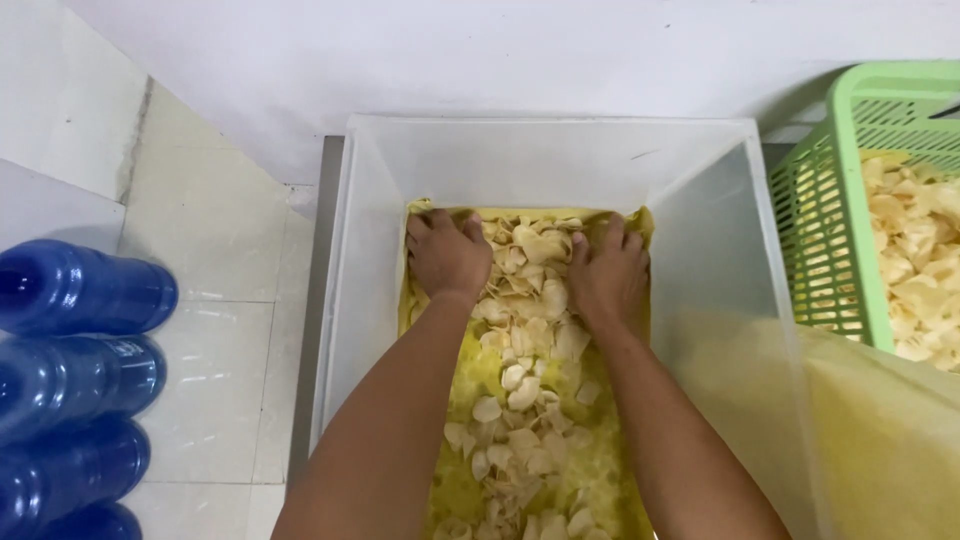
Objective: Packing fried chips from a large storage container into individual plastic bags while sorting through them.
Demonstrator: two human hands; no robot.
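Both my arms reach down into a deep translucent white plastic bin [375, 210]. Its bottom is lined with yellow paper [462, 380] and strewn with pale, curved chips [520, 390]. My left hand [445, 255] lies palm down at the far left of the chip pile, fingers curled into the chips. My right hand [607, 272] presses down at the far right of the pile in the same way. A heap of chips [535, 250] sits between the two hands. Whether either hand grips any chips is hidden.
A green slatted plastic basket [835, 210] filled with the same pale chips [915, 260] stands at the right. Three blue water jugs [75, 370] lie on the tiled floor at the left. A white wall runs behind the bin.
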